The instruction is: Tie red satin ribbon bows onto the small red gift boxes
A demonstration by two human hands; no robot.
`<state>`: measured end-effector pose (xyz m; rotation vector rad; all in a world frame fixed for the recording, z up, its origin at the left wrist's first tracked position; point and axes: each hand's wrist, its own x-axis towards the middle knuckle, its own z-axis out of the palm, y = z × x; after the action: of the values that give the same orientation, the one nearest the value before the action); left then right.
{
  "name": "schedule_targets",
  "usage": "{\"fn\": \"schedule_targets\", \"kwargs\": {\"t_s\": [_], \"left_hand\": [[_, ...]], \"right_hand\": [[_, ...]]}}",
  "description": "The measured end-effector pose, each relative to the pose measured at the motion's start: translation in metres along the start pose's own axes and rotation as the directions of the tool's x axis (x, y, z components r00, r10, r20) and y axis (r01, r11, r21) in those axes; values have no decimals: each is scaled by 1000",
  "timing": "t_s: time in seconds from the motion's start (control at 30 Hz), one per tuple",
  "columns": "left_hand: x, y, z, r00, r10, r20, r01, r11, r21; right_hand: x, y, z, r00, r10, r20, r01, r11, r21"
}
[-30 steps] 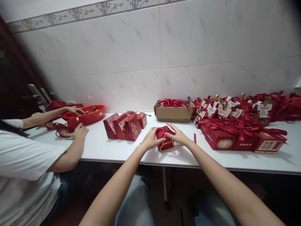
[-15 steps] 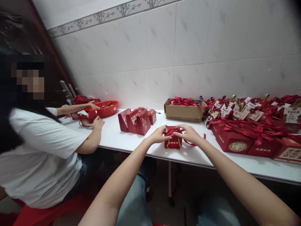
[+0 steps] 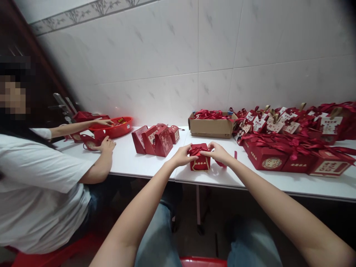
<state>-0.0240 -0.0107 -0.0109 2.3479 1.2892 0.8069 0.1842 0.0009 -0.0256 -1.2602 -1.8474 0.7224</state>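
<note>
A small red gift box (image 3: 202, 162) with gold lettering and a gold cord stands upright on the white table near its front edge. Red ribbon (image 3: 198, 150) lies across its top. My left hand (image 3: 182, 156) is at the box's left side, fingers closed on the ribbon at the top left. From the right, my right hand (image 3: 217, 153) pinches the ribbon over the box top. A loose ribbon end trails on the table to the right of the box, partly behind my right hand.
Several red boxes (image 3: 164, 142) stand left of centre. A cardboard box (image 3: 211, 128) of ribbons is behind. Many ribboned boxes (image 3: 296, 163) fill the right. At the left, a person in a white shirt (image 3: 52, 163) reaches into a red basin (image 3: 118, 129).
The view has shifted slightly, moving the scene left and up. My right hand's fingers have drawn together on the ribbon. The other person's hand has reached further into the basin.
</note>
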Motion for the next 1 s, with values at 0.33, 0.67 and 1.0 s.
{"fn": "schedule_targets", "kwargs": {"t_s": [0.33,0.67,1.0], "left_hand": [[2,0,-3,999,-28,18,30,995,-99],[-1,3,-5,1000,-30,1,30,995,-93],[4,6,5,976,-184,-115,161,970,-184]], "right_hand": [[5,-6,-21,982,-84,171,83,996,11],[12,-7,-41,974,-34,222,67,988,-142],[14,-1,-49,927,-61,371,-167,818,550]]}}
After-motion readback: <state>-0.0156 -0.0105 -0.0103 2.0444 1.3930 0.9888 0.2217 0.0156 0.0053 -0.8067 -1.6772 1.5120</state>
